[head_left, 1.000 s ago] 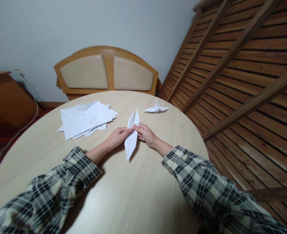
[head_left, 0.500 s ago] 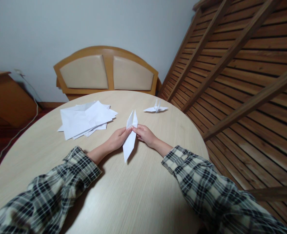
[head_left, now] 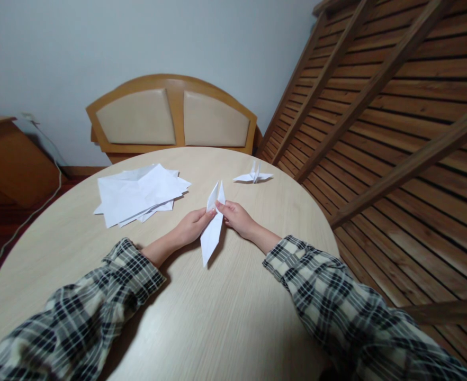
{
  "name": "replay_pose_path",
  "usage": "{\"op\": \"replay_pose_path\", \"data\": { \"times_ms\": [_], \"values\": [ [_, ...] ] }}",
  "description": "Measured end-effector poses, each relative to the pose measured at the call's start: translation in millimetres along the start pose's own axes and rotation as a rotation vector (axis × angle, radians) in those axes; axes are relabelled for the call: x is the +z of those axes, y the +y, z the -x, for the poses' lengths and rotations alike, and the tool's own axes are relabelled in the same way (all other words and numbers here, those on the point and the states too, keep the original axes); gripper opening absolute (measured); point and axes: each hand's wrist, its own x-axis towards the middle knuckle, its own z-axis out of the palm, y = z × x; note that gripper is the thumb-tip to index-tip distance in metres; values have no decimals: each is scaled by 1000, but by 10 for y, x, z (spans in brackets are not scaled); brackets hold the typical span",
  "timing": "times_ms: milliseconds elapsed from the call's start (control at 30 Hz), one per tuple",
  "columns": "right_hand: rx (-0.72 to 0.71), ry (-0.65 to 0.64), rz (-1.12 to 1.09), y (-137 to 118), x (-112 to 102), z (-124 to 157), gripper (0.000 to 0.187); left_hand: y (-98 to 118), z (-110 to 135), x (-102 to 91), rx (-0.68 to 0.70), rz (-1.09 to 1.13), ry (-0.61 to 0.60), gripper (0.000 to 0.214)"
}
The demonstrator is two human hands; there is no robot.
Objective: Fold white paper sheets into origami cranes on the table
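A white folded paper (head_left: 212, 236), long and diamond-shaped, is held between both hands just above the table. Its lower end comes to one point toward me, while two narrow points stand apart at its far end. My left hand (head_left: 194, 225) is closed on the paper's left edge, thumb on top. From the other side my right hand (head_left: 236, 218) pinches it near the middle, its thumb pressing close to where the two points split. The fingers under the paper are hidden. Beyond my right hand sits a finished-looking white paper crane (head_left: 254, 174) with wings spread.
A loose stack of white paper sheets (head_left: 138, 193) lies at the left of the round wooden table (head_left: 217, 323). Behind the table stands a padded headboard (head_left: 180, 111). A slatted wooden panel (head_left: 412, 159) leans at the right. A cable (head_left: 23, 225) runs down at the left.
My right thumb has slid slightly up the paper, away from my left thumb. The folded paper has shifted a little to the right. Both hands keep their hold.
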Motion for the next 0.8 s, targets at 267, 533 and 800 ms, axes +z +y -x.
{"op": "replay_pose_path", "data": {
  "times_ms": [267, 533, 800],
  "values": [
    [9, -12, -58, -67, 9, 43, 46, 9, 4, -16, -9, -48, -12, 42],
    [-8, 2, -110, -24, -4, 12, 45, -6, 4, -43, -27, -37, -71, 44],
    [-1, -2, -90, -23, -15, 2, 44, 17, 19, -43, -32, -25, -70, 44]
  ]
}}
